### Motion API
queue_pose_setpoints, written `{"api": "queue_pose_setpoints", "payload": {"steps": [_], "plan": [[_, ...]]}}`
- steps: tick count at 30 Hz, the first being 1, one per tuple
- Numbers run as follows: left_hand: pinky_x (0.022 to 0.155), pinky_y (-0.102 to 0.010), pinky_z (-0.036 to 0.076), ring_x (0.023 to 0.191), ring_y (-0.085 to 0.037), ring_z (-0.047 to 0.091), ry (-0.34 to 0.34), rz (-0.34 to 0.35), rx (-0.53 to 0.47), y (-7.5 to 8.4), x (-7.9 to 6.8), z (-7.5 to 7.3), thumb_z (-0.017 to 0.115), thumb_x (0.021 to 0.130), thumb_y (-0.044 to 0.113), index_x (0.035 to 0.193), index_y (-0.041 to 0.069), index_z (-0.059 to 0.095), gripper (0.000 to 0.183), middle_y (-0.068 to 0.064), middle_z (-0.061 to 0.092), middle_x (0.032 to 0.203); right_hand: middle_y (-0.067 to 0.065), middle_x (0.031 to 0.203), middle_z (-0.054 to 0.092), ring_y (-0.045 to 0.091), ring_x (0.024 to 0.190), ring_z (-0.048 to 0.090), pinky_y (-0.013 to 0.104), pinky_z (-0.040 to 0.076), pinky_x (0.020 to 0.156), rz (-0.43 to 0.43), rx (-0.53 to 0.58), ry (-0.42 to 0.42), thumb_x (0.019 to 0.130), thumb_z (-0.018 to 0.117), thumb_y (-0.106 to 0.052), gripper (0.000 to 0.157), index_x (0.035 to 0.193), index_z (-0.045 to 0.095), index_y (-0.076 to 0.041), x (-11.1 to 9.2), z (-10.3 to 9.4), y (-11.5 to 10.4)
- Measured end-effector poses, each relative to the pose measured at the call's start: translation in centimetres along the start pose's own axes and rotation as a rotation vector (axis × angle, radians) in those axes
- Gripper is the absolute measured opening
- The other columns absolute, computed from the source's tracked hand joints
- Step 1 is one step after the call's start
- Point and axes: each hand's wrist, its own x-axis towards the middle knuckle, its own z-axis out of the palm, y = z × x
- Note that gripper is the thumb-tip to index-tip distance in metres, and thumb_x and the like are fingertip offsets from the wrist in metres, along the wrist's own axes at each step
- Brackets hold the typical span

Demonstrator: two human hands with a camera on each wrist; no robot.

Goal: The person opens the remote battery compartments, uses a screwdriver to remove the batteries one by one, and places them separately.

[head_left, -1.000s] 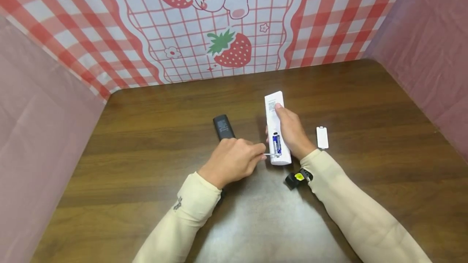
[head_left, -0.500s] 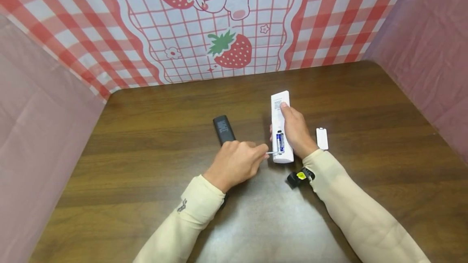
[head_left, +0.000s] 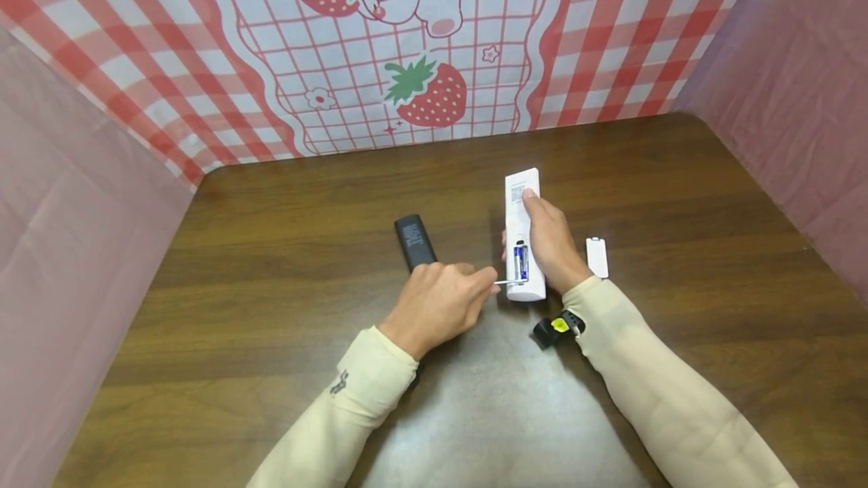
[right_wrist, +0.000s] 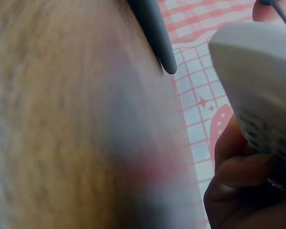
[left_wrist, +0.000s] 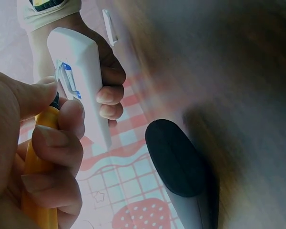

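Observation:
My right hand (head_left: 552,243) grips a white remote control (head_left: 514,217), back side up, with the thumb along its back and the fingers curled under the button side. Two blue batteries (head_left: 520,263) lie in its uncovered battery compartment. In my left hand (head_left: 441,300) is a slim tool with an orange handle (left_wrist: 40,217), a black collar and a thin metal shaft (head_left: 507,282). Thumb and index finger pinch it near the collar. The shaft reaches over the compartment's near end, its tip right at the batteries' ends. Both hands are in front of me over the table.
A black remote control (head_left: 414,238) lies face down beyond my left hand, partly hidden by it. To the right of my right hand lies the white battery cover (head_left: 597,257). A checked strawberry cloth (head_left: 434,93) hangs behind the wooden table (head_left: 271,262).
The white remote has shifted right and slightly away from me in my right hand, mostly in the first half second. My left hand has followed it, the tool's shaft staying at the compartment's near end.

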Motion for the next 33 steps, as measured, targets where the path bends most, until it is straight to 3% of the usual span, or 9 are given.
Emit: {"api": "queue_pose_setpoints", "payload": {"steps": [15, 33], "plan": [[0.042, -0.033, 0.044, 0.049, -0.017, 0.055, 0.035, 0.001, 0.004, 0.09, -0.02, 0.01, 0.064, 0.099, 0.028, 0.08, 0.015, 0.057, 0.024, 0.006, 0.052, 0.062, 0.011, 0.076, 0.059, 0.019, 0.056, 0.061, 0.036, 0.056, 0.056, 0.031, 0.068, 0.0, 0.107, 0.03, -0.053, 0.049, 0.115, 0.044, -0.006, -0.05, -0.19, -0.08], [0.043, -0.034, 0.045, 0.049, -0.016, 0.056, 0.04, 0.004, 0.013, 0.08, -0.05, 0.08, 0.062, 0.1, 0.029, 0.083, 0.015, 0.057, 0.023, 0.005, 0.053, 0.064, 0.011, 0.075, 0.059, 0.02, 0.055, 0.061, 0.036, 0.055, 0.055, 0.042, 0.062, 0.011, 0.107, 0.03, -0.053, 0.05, 0.112, 0.047, -0.006, -0.02, -0.27, -0.3]]}}
